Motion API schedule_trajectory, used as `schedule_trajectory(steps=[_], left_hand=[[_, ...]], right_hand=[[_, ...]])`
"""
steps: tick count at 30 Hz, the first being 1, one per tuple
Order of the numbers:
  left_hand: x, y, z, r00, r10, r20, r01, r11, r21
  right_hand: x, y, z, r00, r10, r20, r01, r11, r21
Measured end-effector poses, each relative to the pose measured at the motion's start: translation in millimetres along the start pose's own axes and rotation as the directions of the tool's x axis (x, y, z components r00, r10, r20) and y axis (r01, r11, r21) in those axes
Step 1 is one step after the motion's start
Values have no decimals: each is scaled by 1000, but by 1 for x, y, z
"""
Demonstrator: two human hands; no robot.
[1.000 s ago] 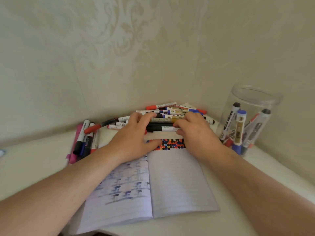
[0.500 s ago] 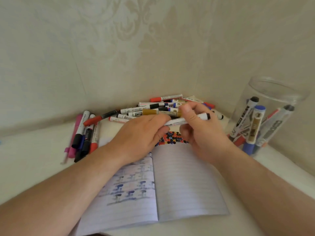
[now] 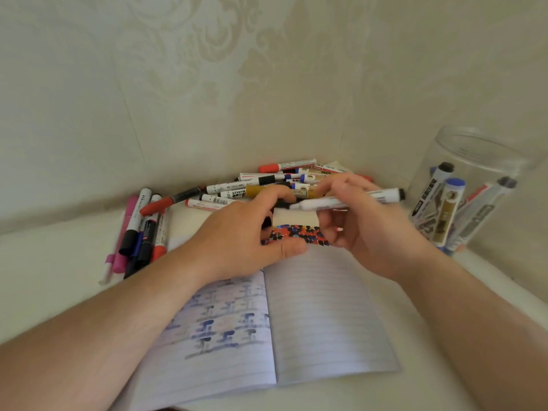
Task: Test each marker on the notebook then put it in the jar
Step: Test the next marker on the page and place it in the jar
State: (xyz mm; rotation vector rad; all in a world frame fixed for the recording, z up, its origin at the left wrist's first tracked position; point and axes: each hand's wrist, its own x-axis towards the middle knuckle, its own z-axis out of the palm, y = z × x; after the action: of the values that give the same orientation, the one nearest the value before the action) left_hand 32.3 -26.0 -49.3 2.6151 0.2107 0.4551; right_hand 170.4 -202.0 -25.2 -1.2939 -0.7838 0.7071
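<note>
White marker pinched in right hand, level above notebook, cap apparently pulled off in left hand's curled fingers. Best tip it down, dab lightly by the dots, then recap before dropping into far-right jar.

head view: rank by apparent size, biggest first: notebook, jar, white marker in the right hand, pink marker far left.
1. notebook, though nearest the camera
2. jar
3-4. white marker, held by the right hand, and pink marker: similar length, too close to rank.
</note>
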Motion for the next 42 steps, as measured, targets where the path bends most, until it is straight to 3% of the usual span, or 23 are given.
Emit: schedule_trajectory(steps=[3,7,9,16,30,42], left_hand=[[-2,0,-2,990,-32,139,5,982,189],[-2,-2,0,976,-61,207,5,966,259],[-1,0,1,976,-68,207,11,964,265],[0,-4,2,969,-72,237,28,983,183],[0,-5,3,967,-86,239,45,984,170],[0,-5,3,965,-90,246,47,983,176]], right_hand=[[-6,-5,-14,1000,14,-22,-15,998,-61],[-5,8,-14,997,4,-82,-42,887,-460],[-3,12,-10,994,24,-103,-78,827,-556],[0,19,-4,962,40,-270,-191,805,-562],[0,19,1,961,51,-271,-219,740,-636],[1,20,0,964,47,-262,-208,745,-633]])
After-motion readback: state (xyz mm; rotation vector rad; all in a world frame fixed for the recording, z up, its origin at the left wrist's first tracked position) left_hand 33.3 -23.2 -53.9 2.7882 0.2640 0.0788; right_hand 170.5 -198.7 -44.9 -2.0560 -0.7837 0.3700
